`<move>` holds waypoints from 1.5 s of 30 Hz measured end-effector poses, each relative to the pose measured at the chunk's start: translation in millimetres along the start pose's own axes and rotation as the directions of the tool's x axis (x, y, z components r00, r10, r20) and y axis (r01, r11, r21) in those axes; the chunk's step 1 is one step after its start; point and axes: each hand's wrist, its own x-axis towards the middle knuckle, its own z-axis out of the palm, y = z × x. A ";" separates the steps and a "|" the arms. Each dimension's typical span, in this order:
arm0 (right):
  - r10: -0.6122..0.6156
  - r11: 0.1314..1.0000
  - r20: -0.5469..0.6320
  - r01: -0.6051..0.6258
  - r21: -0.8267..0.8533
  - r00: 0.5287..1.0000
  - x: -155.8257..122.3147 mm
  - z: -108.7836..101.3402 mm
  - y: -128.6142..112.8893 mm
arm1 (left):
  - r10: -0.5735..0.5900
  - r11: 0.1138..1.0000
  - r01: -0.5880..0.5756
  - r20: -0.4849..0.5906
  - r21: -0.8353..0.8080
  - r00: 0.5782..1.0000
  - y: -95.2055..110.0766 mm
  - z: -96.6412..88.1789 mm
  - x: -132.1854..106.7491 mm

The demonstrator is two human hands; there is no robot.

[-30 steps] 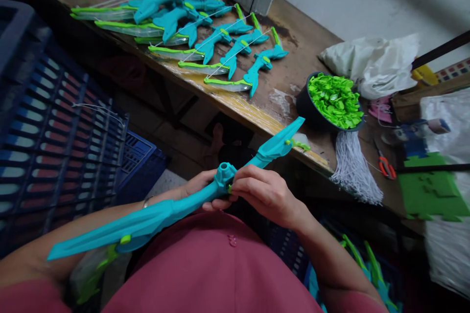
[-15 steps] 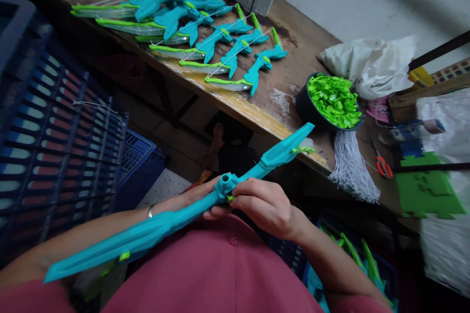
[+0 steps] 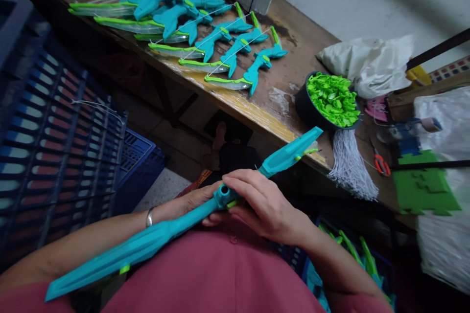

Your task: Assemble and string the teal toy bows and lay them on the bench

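I hold a long teal toy bow [image 3: 147, 242] across my lap, its far tip [image 3: 293, 149] pointing up toward the table edge. My left hand [image 3: 194, 200] grips the bow from underneath at its middle hub. My right hand [image 3: 262, 205] is curled over the hub from above, fingers pressed on a small green piece there. Small green clips sit near both ends of the bow.
Several finished teal and green bows [image 3: 205, 34] lie in a row on the wooden table [image 3: 257, 107]. A black bowl of green parts [image 3: 332, 100], a bundle of white strings [image 3: 350, 166], red scissors [image 3: 382, 164] and green foam [image 3: 426, 188] sit to the right. Blue crates [image 3: 55, 132] stand at left.
The bow has tilted a little, its far tip rising to the right. My right hand has moved over the top of the hub, covering it more.
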 end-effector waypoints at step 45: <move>0.599 0.100 -0.800 -0.994 0.038 0.030 -174.0 -156.8 296.2 | 0.132 0.736 0.085 -0.265 0.671 0.955 35.0 -69.4 -0.8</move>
